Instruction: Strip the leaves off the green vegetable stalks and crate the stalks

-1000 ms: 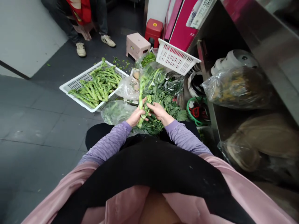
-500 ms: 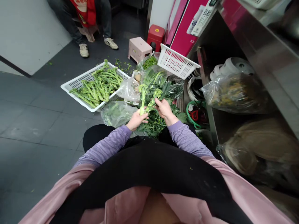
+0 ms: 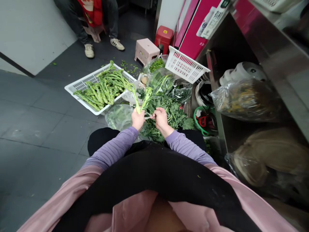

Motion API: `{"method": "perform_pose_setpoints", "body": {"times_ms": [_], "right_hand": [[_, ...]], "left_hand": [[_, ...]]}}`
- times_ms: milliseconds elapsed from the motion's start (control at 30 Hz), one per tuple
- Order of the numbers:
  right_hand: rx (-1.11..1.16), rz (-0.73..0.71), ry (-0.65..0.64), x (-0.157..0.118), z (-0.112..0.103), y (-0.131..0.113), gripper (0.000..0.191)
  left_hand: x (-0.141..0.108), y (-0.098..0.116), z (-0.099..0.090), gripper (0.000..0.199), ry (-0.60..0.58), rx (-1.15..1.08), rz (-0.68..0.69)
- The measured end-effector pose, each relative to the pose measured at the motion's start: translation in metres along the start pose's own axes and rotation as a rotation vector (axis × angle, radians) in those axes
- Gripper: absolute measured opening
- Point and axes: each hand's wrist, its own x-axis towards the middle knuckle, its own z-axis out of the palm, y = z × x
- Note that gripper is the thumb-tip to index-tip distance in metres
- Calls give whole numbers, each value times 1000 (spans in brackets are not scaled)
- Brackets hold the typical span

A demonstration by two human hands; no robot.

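My left hand is closed around two green broccolini stalks, their budded tops pointing up and away from me. My right hand, just beside it, pinches one end of a thin pale strip that runs between the two hands; I cannot make out what the strip is. Beneath both hands lies a heap of dark green leaves. To the left, a white slotted basket holds a pile of similar stalks.
Clear plastic bags of greens lie around the heap. A tilted white basket, a pink stool and a green-rimmed basket stand nearby. Metal shelving runs along the right. Across the floor sits another person.
The stalks are now both in my left hand, which has shifted left. My right hand has let go of a stalk top, come lower and nearer me, and now pinches the pale strip.
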Motion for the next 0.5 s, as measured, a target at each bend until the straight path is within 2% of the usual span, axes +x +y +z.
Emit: {"method": "perform_pose_setpoints", "body": {"times_ms": [133, 233, 300, 367, 433, 500], "right_hand": [[16, 39, -89, 9, 1, -13, 12], [-145, -27, -195, 14, 5, -16, 28], [-362, -166, -136, 15, 8, -13, 33], [-571, -328, -8, 16, 9, -8, 32], [-703, -436, 99, 16, 8, -3, 30], [-769, -529, 119, 12, 5, 2, 26]], "left_hand": [[-4, 1, -3, 21, -87, 30, 63], [-13, 0, -4, 23, -144, 81, 111], [-16, 1, -3, 24, -135, 101, 119], [-17, 1, -2, 23, -111, 110, 79], [-18, 0, 0, 22, -93, 115, 19], [-17, 0, 2, 22, -92, 88, -38]]}}
